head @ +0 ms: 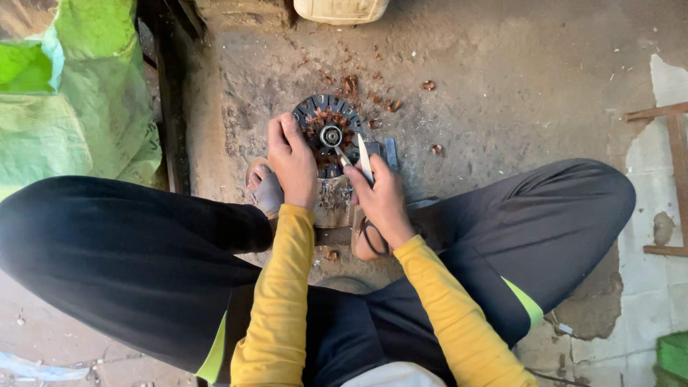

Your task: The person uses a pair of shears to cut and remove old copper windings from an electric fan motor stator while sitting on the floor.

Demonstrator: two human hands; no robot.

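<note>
Both hands' grip on stator (326, 132)

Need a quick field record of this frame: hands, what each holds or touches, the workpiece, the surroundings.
left hand: grips the rim of the round motor stator, steadying it
right hand: holds a flat metal blade, tip pointing up beside the stator hub
stator: dark, toothed, lies flat on the dirt floor, copper wire in its slots
copper scraps: scattered above and right of the stator
green sack: left side
posture: squatting, feet in sandals
</note>
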